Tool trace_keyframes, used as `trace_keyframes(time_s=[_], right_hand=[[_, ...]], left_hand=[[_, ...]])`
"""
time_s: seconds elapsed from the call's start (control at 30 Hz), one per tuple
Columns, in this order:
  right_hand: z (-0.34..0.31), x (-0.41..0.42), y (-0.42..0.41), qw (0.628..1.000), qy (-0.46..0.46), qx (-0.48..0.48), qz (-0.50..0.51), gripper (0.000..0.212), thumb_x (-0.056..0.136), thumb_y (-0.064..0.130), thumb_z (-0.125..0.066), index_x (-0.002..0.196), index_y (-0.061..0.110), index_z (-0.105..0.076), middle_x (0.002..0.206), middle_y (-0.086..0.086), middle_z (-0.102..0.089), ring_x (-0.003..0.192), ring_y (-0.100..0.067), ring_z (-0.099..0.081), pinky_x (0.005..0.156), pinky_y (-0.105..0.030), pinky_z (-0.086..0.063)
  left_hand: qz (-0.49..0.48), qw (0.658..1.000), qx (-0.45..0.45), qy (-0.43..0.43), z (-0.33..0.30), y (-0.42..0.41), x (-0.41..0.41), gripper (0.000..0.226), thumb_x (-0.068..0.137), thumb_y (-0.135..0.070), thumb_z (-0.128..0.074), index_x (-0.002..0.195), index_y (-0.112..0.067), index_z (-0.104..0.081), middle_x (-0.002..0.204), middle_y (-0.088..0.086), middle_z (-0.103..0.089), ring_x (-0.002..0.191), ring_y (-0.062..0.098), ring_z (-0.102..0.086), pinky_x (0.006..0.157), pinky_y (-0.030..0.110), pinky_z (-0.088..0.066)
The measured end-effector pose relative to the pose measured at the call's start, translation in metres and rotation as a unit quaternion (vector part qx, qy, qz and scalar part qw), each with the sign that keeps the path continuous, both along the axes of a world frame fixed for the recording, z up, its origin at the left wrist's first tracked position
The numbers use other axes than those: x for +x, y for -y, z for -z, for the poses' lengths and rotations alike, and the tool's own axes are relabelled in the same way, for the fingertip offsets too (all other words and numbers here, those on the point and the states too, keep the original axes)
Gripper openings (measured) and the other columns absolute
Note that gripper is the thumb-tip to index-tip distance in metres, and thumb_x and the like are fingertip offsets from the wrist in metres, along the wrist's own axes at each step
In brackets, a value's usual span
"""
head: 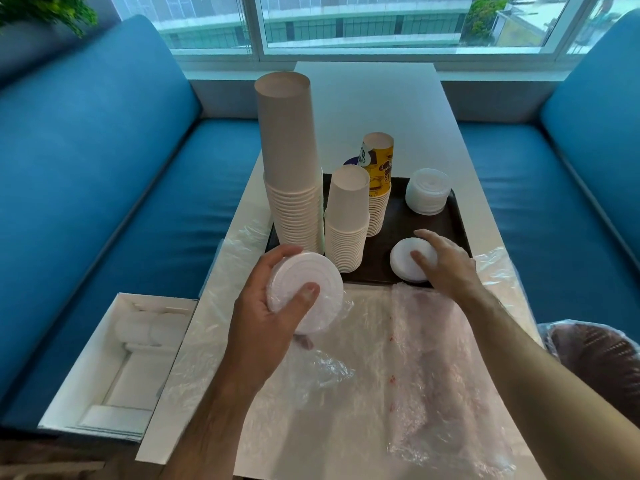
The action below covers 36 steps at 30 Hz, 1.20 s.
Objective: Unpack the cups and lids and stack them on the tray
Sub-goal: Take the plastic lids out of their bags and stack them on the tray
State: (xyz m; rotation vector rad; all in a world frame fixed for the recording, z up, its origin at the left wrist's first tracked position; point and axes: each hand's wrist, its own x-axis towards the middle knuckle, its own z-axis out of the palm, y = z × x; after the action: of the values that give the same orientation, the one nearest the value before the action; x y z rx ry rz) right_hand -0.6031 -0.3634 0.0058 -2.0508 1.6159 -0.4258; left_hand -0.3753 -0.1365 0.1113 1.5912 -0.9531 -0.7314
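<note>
Left hand [273, 317] gripping a stack of white lids [306, 292] above the near edge of the white tabletop [363, 98], fingers [306, 295] curled around its rim, thumb pressed on top. Right hand [446, 263] resting on a second lid stack [405, 259] at the near right corner of the dark tray [394, 233], fingers spread over it. On the tray: three inverted stacks of paper cups [291, 161] and a third lid pile [428, 192]; crumpled plastic wrap [415, 358] just in front.
</note>
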Motion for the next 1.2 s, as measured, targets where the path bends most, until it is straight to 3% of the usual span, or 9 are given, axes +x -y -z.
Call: trace_keyframes(time_s=[0.13, 0.2, 0.27, 0.3, 0.43, 0.57, 0.8, 1.03, 1.2], right_hand=[[-0.018, 0.004, -0.008, 0.997, 0.059, -0.03, 0.027, 0.046, 0.099, 0.037, -0.061, 0.143, 0.03, -0.049, 0.145, -0.004, -0.055, 0.129, -0.029, -0.053, 0.107, -0.059, -0.042], [-0.037, 0.01, -0.018, 0.992, 0.116, -0.041, 0.017, 0.039, 0.099, 0.028, -0.063, 0.138, 0.025, -0.056, 0.135, -0.003, -0.062, 0.119, -0.022, -0.061, 0.099, -0.04, -0.052], [-0.064, 0.02, -0.038, 0.984, 0.178, -0.022, -0.013, 0.027, 0.099, 0.021, -0.063, 0.125, 0.023, -0.065, 0.118, 0.005, -0.069, 0.102, -0.012, -0.066, 0.082, -0.016, -0.05], [-0.078, 0.027, -0.05, 0.978, 0.204, -0.006, -0.041, 0.022, 0.099, 0.02, -0.063, 0.119, 0.024, -0.069, 0.11, 0.009, -0.071, 0.095, -0.007, -0.068, 0.076, -0.012, -0.048], [-0.118, 0.051, -0.094, 0.953, 0.246, 0.044, -0.172, 0.019, 0.096, 0.023, -0.066, 0.113, 0.029, -0.073, 0.101, 0.019, -0.072, 0.093, -0.007, -0.069, 0.081, -0.021, -0.058], [-0.131, 0.065, -0.114, 0.947, 0.206, 0.044, -0.244, 0.028, 0.09, 0.028, -0.074, 0.118, 0.032, -0.071, 0.107, 0.022, -0.067, 0.095, 0.001, -0.065, 0.083, -0.015, -0.056], [-0.13, 0.068, -0.12, 0.955, 0.176, 0.011, -0.239, 0.029, 0.083, 0.031, -0.079, 0.108, 0.039, -0.068, 0.096, 0.033, -0.059, 0.093, 0.009, -0.062, 0.074, 0.001, -0.046], [-0.134, 0.067, -0.129, 0.953, 0.207, -0.04, -0.216, 0.02, 0.082, 0.02, -0.081, 0.088, 0.033, -0.067, 0.086, 0.03, -0.058, 0.091, 0.007, -0.063, 0.078, -0.001, -0.047], [-0.138, 0.064, -0.128, 0.956, 0.193, 0.001, -0.223, 0.034, 0.082, 0.026, -0.081, 0.113, 0.03, -0.069, 0.094, 0.023, -0.063, 0.087, 0.002, -0.066, 0.079, -0.001, -0.048]], left_hand=[[0.008, 1.0, 0.01, -0.004, -0.001, -0.001, -0.001, 0.046, 0.082, -0.034, -0.074, 0.116, -0.054, -0.052, 0.111, -0.036, -0.05, 0.109, 0.007, -0.053, 0.059, 0.027, -0.061], [0.015, 1.0, 0.017, -0.002, -0.002, -0.001, -0.003, 0.046, 0.078, -0.039, -0.073, 0.116, -0.054, -0.05, 0.113, -0.035, -0.05, 0.109, 0.009, -0.054, 0.062, 0.028, -0.062], [0.018, 0.999, 0.025, 0.007, -0.002, -0.001, -0.005, 0.047, 0.078, -0.041, -0.073, 0.116, -0.054, -0.049, 0.115, -0.032, -0.05, 0.109, 0.01, -0.054, 0.064, 0.03, -0.063], [0.019, 0.999, 0.029, 0.012, -0.002, -0.001, -0.007, 0.046, 0.08, -0.038, -0.074, 0.116, -0.053, -0.049, 0.115, -0.031, -0.049, 0.108, 0.011, -0.054, 0.066, 0.033, -0.064], [0.037, 0.998, 0.033, 0.025, -0.004, -0.001, -0.011, 0.043, 0.086, -0.033, -0.074, 0.113, -0.055, -0.05, 0.113, -0.036, -0.046, 0.104, 0.007, -0.054, 0.064, 0.03, -0.063], [0.052, 0.998, 0.032, 0.035, -0.011, -0.002, -0.015, 0.042, 0.08, -0.044, -0.067, 0.113, -0.059, -0.046, 0.111, -0.038, -0.048, 0.098, 0.002, -0.057, 0.064, 0.021, -0.061], [0.054, 0.997, 0.032, 0.054, -0.014, -0.006, -0.02, 0.045, 0.08, -0.042, -0.068, 0.112, -0.06, -0.042, 0.11, -0.037, -0.046, 0.094, -0.003, -0.055, 0.06, 0.012, -0.056], [0.054, 0.997, 0.035, 0.051, -0.014, -0.009, -0.022, 0.044, 0.085, -0.035, -0.071, 0.107, -0.06, -0.042, 0.105, -0.039, -0.044, 0.089, -0.002, -0.055, 0.054, 0.008, -0.05], [0.054, 0.996, 0.019, 0.063, -0.014, -0.01, -0.025, 0.046, 0.084, -0.036, -0.071, 0.108, -0.062, -0.042, 0.105, -0.043, -0.042, 0.091, -0.012, -0.055, 0.055, 0.006, -0.049]])
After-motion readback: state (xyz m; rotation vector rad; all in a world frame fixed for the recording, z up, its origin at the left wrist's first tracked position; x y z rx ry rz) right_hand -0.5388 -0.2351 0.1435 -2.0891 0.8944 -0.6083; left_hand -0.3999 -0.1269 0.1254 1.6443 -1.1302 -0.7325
